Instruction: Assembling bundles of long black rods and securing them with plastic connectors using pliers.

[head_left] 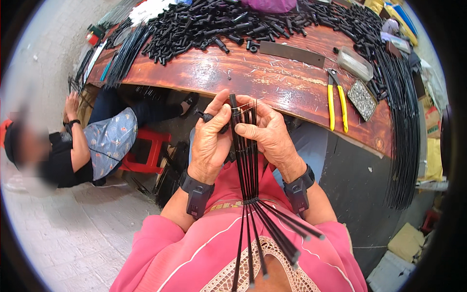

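In front of my chest I hold a bundle of thin black umbrella ribs (pixel 247 170), gathered at a joint near its middle. Below that joint the ends fan out toward me. My left hand (pixel 206 146) is closed around the upper end, where a short black tube sticks up. A small black plastic piece (pixel 205 116) also sits in the left fingers. My right hand (pixel 276 141) pinches the ribs' upper part between thumb and fingers. A fine wire (pixel 249 103) crosses the rib tops there; which fingers grip it is unclear.
On the wooden table (pixel 194 73) lie a heap of black tubular parts (pixel 209 24), a flat metal bar (pixel 292 53), yellow-handled pliers (pixel 332 107) and a tray of small metal pins (pixel 362 100). Long black rods (pixel 404 136) hang off its right. A co-worker (pixel 73 151) sits left, by a red stool (pixel 155 146).
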`<act>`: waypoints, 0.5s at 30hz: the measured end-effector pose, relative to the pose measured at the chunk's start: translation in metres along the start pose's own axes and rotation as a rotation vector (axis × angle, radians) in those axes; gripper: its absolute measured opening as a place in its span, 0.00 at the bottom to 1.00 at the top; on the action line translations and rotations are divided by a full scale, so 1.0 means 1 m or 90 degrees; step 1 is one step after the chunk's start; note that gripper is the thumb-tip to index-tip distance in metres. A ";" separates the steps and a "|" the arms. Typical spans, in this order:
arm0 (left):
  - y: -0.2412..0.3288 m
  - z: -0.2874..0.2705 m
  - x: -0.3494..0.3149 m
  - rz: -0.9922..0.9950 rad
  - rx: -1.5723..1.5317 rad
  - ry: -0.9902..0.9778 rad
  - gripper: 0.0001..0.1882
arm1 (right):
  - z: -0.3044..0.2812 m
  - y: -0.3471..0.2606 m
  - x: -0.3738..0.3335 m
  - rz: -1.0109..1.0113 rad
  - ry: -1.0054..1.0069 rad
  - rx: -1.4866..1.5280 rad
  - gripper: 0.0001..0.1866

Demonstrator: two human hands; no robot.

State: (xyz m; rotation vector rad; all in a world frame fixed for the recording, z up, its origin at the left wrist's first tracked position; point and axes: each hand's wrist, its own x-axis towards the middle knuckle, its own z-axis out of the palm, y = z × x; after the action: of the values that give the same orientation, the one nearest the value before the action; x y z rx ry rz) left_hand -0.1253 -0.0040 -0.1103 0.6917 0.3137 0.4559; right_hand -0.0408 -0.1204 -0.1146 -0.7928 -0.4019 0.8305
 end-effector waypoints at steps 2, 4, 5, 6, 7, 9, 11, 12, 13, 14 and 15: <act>0.001 -0.004 0.002 -0.042 -0.005 -0.046 0.28 | -0.004 -0.003 0.001 0.055 -0.039 0.022 0.25; -0.004 -0.008 0.001 -0.045 -0.038 -0.081 0.29 | -0.009 -0.012 -0.001 0.107 -0.068 0.032 0.24; -0.008 -0.010 0.001 -0.053 -0.064 -0.118 0.31 | -0.010 -0.015 -0.001 0.110 -0.070 0.024 0.24; -0.007 -0.013 0.000 -0.053 -0.072 -0.146 0.34 | -0.009 -0.013 -0.001 0.108 -0.079 0.040 0.24; -0.005 -0.016 0.000 -0.045 -0.074 -0.142 0.34 | -0.009 -0.012 -0.001 0.105 -0.088 0.056 0.23; -0.001 -0.016 -0.001 -0.052 -0.068 -0.157 0.35 | -0.008 -0.010 0.000 0.111 -0.104 0.038 0.22; -0.001 -0.013 -0.004 -0.049 -0.068 -0.109 0.35 | -0.004 -0.009 -0.002 0.110 -0.113 0.042 0.21; 0.000 -0.013 -0.003 -0.058 -0.074 -0.116 0.34 | -0.004 -0.010 -0.002 0.113 -0.115 0.034 0.21; 0.001 -0.013 -0.003 -0.067 -0.079 -0.124 0.33 | -0.005 -0.009 -0.001 0.120 -0.118 0.028 0.21; 0.002 -0.014 -0.004 -0.061 -0.086 -0.126 0.33 | -0.006 -0.007 -0.001 0.127 -0.120 0.023 0.20; 0.001 -0.012 -0.003 -0.073 -0.076 -0.111 0.32 | -0.011 0.001 0.000 0.111 -0.101 0.027 0.19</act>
State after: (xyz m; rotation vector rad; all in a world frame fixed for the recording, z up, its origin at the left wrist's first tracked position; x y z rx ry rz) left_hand -0.1329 0.0015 -0.1184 0.5899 0.1596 0.3004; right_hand -0.0349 -0.1255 -0.1228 -0.7321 -0.4577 1.0661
